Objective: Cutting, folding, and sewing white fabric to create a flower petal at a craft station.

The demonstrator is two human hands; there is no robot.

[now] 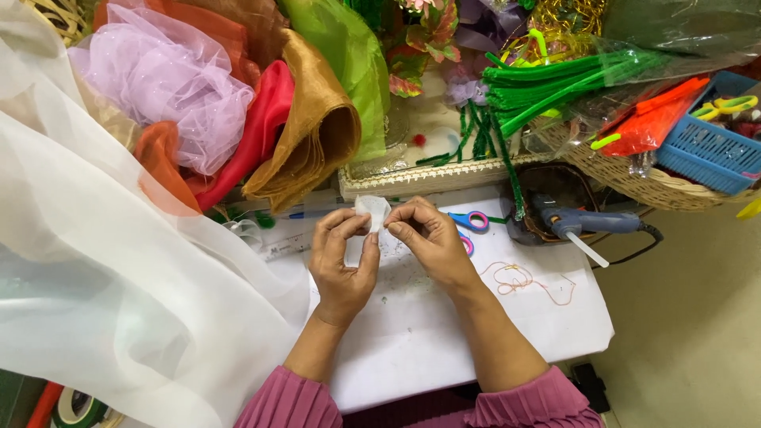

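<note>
Fingers (379,225) round upward-pointing white fabric piece (372,209)

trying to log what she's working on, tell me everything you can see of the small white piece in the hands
The white piece is small, sheer and pale, like folded organza, the same look as the big white fabric at left. It is pinched between both hands above the white table: the left hand grips its lower left edge with thumb and forefinger, the right hand its right edge. Its rounded top stands clear of the fingers. Finer folds are too small to tell.
</note>
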